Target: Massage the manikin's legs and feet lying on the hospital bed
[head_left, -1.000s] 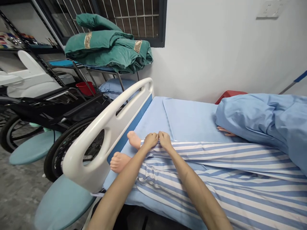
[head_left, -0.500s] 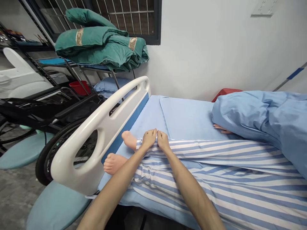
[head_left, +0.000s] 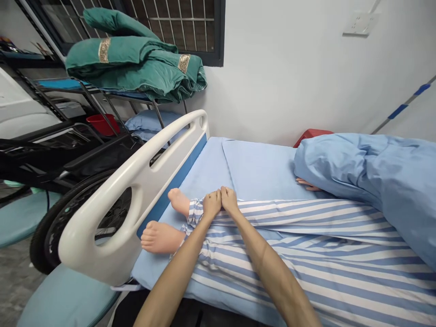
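A plain white plaster wall point(head_left: 289, 81) fills the 1 o'clock side of the view, with a dark window behind a metal grille point(head_left: 184, 27) at 12 o'clock. A hospital bed with a pale blue sheet point(head_left: 259, 168) takes up the centre and lower right. Along its near side at 9 o'clock runs a curved white plastic bed rail point(head_left: 136, 181) with a blue inset, and beyond that stands a black wheelchair with large spoked wheels point(head_left: 44, 236). At 11 o'clock a folded green quilt with gold-patterned bands point(head_left: 136, 63) lies on a metal rack.

At 3 o'clock a crumpled light blue quilt point(head_left: 368, 177) covers the top of a lying figure, which looks like a manikin. Its small pale hand point(head_left: 306, 184) shows at the quilt's edge. Blue-and-white striped trousers point(head_left: 306, 245) cover the figure's legs, and two bare feet point(head_left: 160, 237) stick out at 8 o'clock.

The person's left hand point(head_left: 211, 204) and right hand point(head_left: 230, 200) sit side by side at the trouser cuffs, fingers curled onto the striped cloth. The grip looks narrow, but I cannot tell whether the cloth is firmly held. The step in hand appears to be handling the cuffs, and the next move calls for a sure hold on the cloth
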Demonstrator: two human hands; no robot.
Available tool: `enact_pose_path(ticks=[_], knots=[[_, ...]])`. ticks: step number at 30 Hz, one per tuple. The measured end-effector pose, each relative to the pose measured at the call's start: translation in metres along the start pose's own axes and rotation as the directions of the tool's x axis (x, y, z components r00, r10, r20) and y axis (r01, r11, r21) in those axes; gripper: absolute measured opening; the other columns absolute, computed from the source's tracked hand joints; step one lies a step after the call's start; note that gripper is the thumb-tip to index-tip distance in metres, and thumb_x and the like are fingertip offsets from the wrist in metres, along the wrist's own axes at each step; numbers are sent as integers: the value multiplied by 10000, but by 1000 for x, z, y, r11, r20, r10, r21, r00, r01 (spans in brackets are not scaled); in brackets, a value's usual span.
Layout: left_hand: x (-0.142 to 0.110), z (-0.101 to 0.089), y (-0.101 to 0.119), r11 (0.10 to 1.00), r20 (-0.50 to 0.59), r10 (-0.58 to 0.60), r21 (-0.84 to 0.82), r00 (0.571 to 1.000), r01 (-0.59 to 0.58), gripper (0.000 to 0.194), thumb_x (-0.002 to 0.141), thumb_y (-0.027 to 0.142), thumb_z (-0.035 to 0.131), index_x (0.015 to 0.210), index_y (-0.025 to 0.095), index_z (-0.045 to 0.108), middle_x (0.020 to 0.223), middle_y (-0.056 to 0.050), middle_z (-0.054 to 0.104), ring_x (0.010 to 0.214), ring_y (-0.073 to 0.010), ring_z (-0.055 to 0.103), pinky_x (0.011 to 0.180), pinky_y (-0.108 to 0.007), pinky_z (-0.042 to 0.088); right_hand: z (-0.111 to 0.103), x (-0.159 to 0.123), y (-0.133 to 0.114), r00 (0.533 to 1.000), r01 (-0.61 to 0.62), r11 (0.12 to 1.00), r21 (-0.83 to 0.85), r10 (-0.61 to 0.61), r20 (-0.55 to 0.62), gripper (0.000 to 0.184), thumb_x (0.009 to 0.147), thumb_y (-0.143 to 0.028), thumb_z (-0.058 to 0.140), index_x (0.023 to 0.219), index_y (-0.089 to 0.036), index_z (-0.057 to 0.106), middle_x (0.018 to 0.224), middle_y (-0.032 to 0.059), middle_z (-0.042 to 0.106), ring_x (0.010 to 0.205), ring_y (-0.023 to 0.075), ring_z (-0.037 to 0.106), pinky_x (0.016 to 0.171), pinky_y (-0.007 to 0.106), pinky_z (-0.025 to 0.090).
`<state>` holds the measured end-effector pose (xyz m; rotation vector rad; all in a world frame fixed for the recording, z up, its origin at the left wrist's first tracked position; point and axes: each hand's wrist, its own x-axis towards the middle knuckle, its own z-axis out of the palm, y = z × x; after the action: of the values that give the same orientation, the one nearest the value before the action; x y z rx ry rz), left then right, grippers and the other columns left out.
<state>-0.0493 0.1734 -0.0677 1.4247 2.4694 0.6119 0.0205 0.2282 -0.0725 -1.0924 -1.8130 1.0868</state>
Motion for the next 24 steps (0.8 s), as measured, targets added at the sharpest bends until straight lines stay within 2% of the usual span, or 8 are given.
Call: enact_pose_path(ticks=[4,7,11,15,19,21,24], knots=[[-1,-3,2,1000,59,-23,-14,998,24,468,1057,344,313,1004,162,741,1052,-159,754,944,-231,670,814,-305,434,-12,1,-11,991,124,980,-154,-115,66,423,964,-346,408,557,-234,410,553,-20,482,584,145,415,602,274,302],[-4,1,0,998,6,-27,-63,1000,27,475,1055,334,305,993,155,741,1030,-156,758,943,-226,667,831,-302,430,-13,-4,-7,991,115,981,-158,-102,86,428,978,-341,381,565,-233,411,559,-19,504,590,144,446,610,263,324],[-3,4,-2,980,-74,4,-197,997,-18,459,1033,292,317,844,173,718,902,-123,756,849,-196,649,813,-287,429,-8,-12,6,995,83,987,-135,-75,65,413,986,-350,360,604,-230,462,593,-8,547,615,151,482,615,258,337],[7,-7,1,921,-127,-19,-389,992,-32,464,999,305,329,614,195,563,641,-44,632,677,-150,557,691,-263,402,-6,-12,8,994,102,988,-115,-97,50,425,987,-367,344,594,-234,436,571,-19,507,601,150,457,608,259,320],[10,-12,8,847,-180,-29,-527,983,-71,497,1003,364,286,563,210,460,551,-4,509,605,-131,492,641,-254,390,-7,-10,11,992,121,990,-68,-119,37,436,985,-378,344,579,-233,411,556,-27,477,595,143,444,606,260,308],[6,-6,9,870,-161,-37,-490,986,-47,497,1013,356,274,594,207,496,593,-23,557,632,-145,522,660,-263,404,-6,-10,13,994,110,993,-32,-109,28,435,984,-386,346,581,-233,409,553,-29,481,585,141,442,600,259,314],[-3,8,10,947,-121,-52,-321,991,10,466,1026,312,294,711,189,614,755,-83,686,743,-179,604,749,-287,427,-5,-9,15,997,81,997,-10,-81,7,430,986,-385,350,588,-234,414,555,-25,500,574,142,450,587,257,328]])
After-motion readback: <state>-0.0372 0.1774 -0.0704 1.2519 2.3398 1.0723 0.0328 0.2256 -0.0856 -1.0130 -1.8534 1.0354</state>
